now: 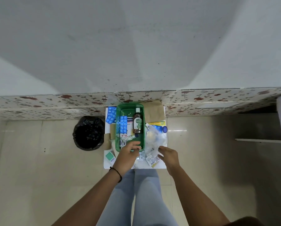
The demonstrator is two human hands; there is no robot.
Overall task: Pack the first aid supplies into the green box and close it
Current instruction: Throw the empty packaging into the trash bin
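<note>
Brown antiseptic bottle point(137, 122) lies inside the open green plastic box point(118, 128), both hands, left point(128, 154) and right point(169, 156), loose-fingered and empty, foil packets point(152, 159) unpacked.

One head-worn wide-angle camera looks steeply down from well above the green box point(130, 128), which sits small at frame centre. The wall fills the frame beyond the box; the wearer's forearms and legs enter below it.
</note>
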